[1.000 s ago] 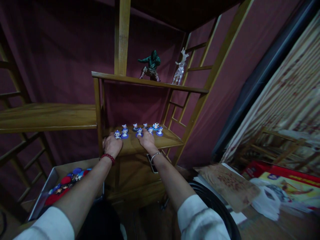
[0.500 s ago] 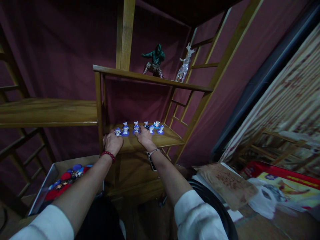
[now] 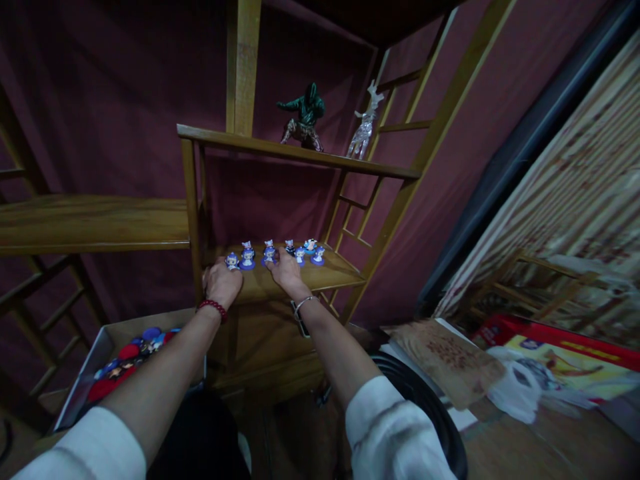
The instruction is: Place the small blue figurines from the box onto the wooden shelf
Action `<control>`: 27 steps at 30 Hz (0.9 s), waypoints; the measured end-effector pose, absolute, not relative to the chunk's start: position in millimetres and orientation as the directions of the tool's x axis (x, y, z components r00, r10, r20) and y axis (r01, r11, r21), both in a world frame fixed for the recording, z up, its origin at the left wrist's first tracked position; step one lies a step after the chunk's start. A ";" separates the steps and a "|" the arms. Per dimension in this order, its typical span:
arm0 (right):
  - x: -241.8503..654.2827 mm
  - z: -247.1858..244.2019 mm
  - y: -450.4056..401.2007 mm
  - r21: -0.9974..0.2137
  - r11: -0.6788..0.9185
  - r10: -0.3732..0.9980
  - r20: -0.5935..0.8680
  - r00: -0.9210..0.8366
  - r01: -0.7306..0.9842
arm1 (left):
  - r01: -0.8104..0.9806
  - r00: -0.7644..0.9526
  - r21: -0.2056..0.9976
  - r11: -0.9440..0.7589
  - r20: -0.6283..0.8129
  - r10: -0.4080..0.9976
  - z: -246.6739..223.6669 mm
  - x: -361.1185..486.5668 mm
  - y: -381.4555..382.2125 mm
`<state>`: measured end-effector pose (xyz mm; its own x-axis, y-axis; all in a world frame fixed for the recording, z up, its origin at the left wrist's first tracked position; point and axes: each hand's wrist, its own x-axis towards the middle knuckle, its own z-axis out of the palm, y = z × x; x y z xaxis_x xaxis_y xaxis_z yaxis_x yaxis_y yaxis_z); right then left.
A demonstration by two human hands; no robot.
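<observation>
Two rows of small purple-and-white figurines stand on the lower wooden shelf (image 3: 325, 275). My left hand (image 3: 223, 280), with a red bead bracelet at the wrist, is closed around the leftmost front figurine (image 3: 232, 261). Just right of it stands another figurine (image 3: 248, 259), free of both hands. My right hand (image 3: 286, 269), wearing a silver bangle, has its fingers closed at a front figurine (image 3: 269, 255) near the row's middle. To the right of that hand are two more front figurines, one of them the rightmost figurine (image 3: 318, 256). Behind them is a blue-based figurine (image 3: 310, 246).
On the upper shelf (image 3: 300, 151) stand a dark green hooded statue (image 3: 306, 115) and a clear deer ornament (image 3: 365, 123). A box (image 3: 80, 380) of colourful figures sits low at left. Cardboard (image 3: 445, 360), a plastic bag (image 3: 517, 390) and a red-yellow box (image 3: 565, 363) lie at right.
The whole view has shifted slightly, so everything sits a little further left and up. Both hands remain at the same figurines, which have not visibly moved on the shelf.
</observation>
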<state>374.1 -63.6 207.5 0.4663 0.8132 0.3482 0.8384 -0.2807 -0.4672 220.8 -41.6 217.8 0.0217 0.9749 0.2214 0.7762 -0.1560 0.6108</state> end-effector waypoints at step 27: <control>420.2 210.8 -82.5 -0.554 -0.481 0.656 0.285 0.698 0.679 | 0.784 0.021 0.602 -0.151 0.218 0.976 217.3 221.6 -42.8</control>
<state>420.2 -82.5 210.8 0.6984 0.6564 0.2852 0.6789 -0.4814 -0.5544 221.6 -42.8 217.3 0.0206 0.9757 0.2182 0.7839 -0.1512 0.6021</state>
